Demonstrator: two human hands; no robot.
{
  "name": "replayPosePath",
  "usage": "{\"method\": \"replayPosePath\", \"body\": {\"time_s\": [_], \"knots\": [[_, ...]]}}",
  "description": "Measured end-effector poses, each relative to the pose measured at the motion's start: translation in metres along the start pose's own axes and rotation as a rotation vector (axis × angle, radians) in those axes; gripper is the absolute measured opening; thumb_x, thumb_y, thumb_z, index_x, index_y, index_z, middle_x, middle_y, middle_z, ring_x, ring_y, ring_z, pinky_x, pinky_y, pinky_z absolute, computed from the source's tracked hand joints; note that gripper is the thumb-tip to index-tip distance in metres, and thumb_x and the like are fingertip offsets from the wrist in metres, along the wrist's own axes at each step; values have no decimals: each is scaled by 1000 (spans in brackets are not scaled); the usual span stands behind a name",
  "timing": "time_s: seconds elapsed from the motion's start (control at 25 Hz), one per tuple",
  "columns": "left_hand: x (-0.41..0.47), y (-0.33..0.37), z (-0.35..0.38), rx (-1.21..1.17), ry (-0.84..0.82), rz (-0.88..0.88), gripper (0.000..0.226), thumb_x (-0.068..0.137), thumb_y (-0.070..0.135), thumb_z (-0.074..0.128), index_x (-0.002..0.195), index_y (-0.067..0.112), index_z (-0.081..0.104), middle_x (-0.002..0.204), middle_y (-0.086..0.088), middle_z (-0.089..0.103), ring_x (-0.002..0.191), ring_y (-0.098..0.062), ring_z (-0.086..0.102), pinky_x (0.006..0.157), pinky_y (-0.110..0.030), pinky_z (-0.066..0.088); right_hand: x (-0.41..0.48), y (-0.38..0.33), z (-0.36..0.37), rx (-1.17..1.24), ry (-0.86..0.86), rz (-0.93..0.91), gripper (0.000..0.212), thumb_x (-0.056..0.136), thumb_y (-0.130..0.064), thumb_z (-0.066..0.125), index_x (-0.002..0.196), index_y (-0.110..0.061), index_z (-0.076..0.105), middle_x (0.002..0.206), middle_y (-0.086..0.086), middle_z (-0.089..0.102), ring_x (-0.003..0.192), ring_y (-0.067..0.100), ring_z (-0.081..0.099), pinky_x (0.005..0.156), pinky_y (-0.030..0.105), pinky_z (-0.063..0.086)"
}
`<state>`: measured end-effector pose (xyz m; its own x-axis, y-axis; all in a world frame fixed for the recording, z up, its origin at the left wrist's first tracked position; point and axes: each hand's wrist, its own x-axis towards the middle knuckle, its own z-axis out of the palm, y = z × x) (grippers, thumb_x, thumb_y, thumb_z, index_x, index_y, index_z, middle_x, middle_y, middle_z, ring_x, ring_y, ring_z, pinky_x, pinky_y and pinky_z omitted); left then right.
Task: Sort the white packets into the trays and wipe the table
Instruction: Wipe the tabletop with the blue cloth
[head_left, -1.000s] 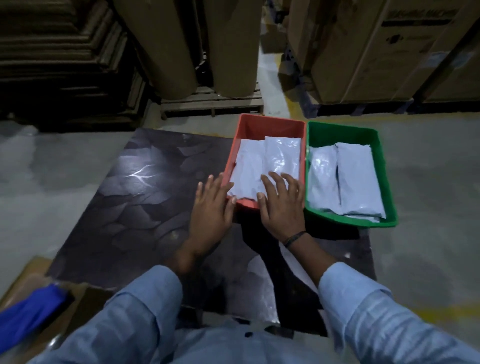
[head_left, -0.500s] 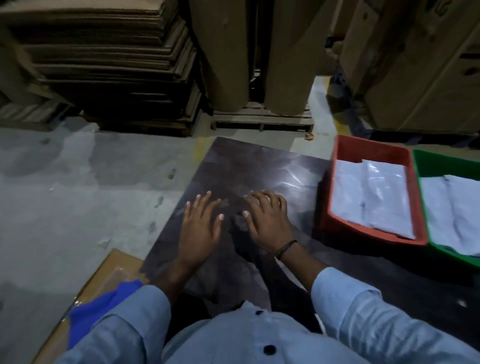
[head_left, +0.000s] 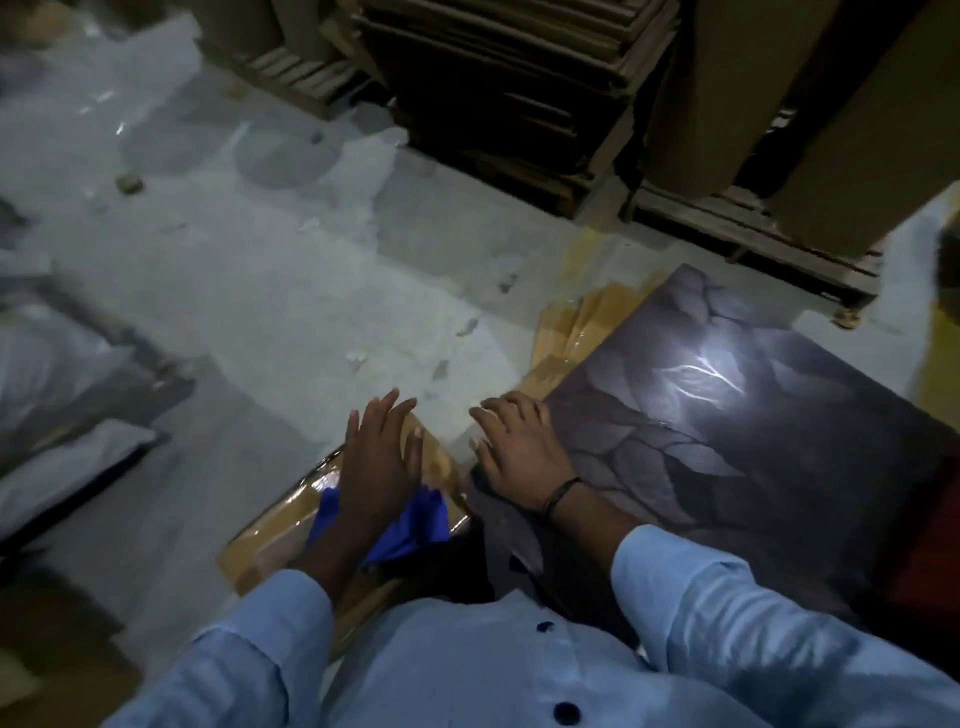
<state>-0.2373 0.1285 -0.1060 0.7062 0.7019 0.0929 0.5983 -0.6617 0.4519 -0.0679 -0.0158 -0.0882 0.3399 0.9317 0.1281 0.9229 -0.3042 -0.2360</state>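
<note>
evidently the wiping step is opening, as i read it from my remote station. the left hand (head_left: 382, 457) hovers palm-down over a crumpled blue cloth (head_left: 423, 525), its fingers (head_left: 387, 415) straight and close together, holding nothing; whether the palm touches the cloth i cannot tell. the blue cloth lies on a flat brown cardboard sheet under clear film (head_left: 265, 545), just beside the near-left corner of the dark glossy table with a pale leaf pattern (head_left: 727, 467), and not on the table itself. the right hand (head_left: 519, 452) rests at that corner, its fingers (head_left: 498, 410) loosely spread and slightly bent, gripping nothing. no white packets show on the visible part of the table. a reddish strip (head_left: 943, 525) at the far right edge may be the rim of a red tray, but too little shows to be sure. pale blurred bundles (head_left: 57, 364) at the left edge, on the grey concrete floor (head_left: 311, 286), may be more packets; i cannot tell. judging from this, sorting looks done or nearly so, and wiping is not yet begun. the next move calls for the left hand to close round the cloth, lift it clear of the film, and carry it rightward onto the table. the cloth is limp, so i would gather it into a bunch before sweeping.
</note>
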Motion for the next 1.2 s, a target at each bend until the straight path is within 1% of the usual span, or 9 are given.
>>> {"method": "replayPosePath", "body": {"time_s": [0.28, 0.44, 0.52, 0.64, 0.76, 0.84, 0.96, 1.08, 1.2], "knots": [[-52, -64, -9, 28, 7, -342, 46, 98, 29, 39, 138, 14, 55, 147, -11, 53, 138, -32, 45, 120, -48, 25, 31, -69, 67, 48, -409, -428, 50, 94, -46, 51, 133, -15, 52, 129, 12, 57, 120, 37, 46, 101, 49, 35], [-77, -73, -9, -23, 32, -441, 47, 97, 29, 36, 137, 15, 56, 145, -7, 53, 138, -28, 46, 120, -47, 29, 32, -93, 100, -120, -690, -576, 76, 82, -61, 58, 142, -17, 44, 142, 17, 43, 130, 44, 35, 110, 54, 25], [-87, -75, -9, -28, 28, -483, 47, 98, 30, 35, 138, 16, 55, 148, -6, 51, 141, -26, 43, 120, -50, 28, 29, -98, 106, -192, -728, -611, 72, 82, -56, 62, 140, -17, 47, 143, 19, 41, 133, 46, 33, 111, 56, 24], [-96, -78, -11, -32, 47, -494, 44, 98, 21, 46, 142, 16, 53, 150, -7, 49, 142, -27, 43, 120, -51, 28, 30, -102, 109, -185, -684, -616, 49, 91, -39, 58, 133, -13, 53, 141, 19, 45, 133, 45, 35, 113, 53, 23], [-91, -83, -17, -4, 65, -494, 47, 96, 9, 54, 143, 14, 52, 153, -9, 47, 143, -30, 41, 122, -47, 23, 37, -103, 102, -48, -614, -525, 39, 94, -32, 53, 128, -14, 53, 130, 15, 57, 122, 37, 47, 106, 47, 31], [-88, -77, -25, -11, 79, -518, 49, 96, 6, 53, 143, 15, 51, 155, -9, 44, 146, -28, 37, 124, -46, 20, 42, -104, 88, 87, -553, -411, 29, 95, -30, 51, 121, -16, 54, 117, 14, 64, 110, 34, 56, 93, 41, 37], [-81, -68, -32, -69, 130, -494, 44, 100, 12, 43, 143, 19, 50, 155, -6, 44, 147, -24, 35, 126, -49, 18, 56, -100, 63, 244, -400, -238, 20, 99, -28, 49, 113, -14, 53, 100, 16, 69, 93, 38, 62, 71, 33, 32], [-74, -57, -33, -121, 217, -413, 45, 102, 13, 38, 145, 17, 49, 154, -6, 45, 145, -24, 39, 124, -49, 22, 64, -91, 33, 436, -221, -101, 22, 99, -33, 48, 111, -16, 54, 89, 18, 69, 82, 42, 63, 60, 37, 42], [-65, -33, -37, -173, 304, -366, 47, 104, 11, 42, 151, 17, 41, 159, -4, 39, 148, -21, 35, 125, -46, 22, 60, -77, -6, 548, -29, -48, 20, 99, -34, 50, 107, -17, 57, 84, 12, 68, 77, 37, 63, 60, 42, 49]]}}
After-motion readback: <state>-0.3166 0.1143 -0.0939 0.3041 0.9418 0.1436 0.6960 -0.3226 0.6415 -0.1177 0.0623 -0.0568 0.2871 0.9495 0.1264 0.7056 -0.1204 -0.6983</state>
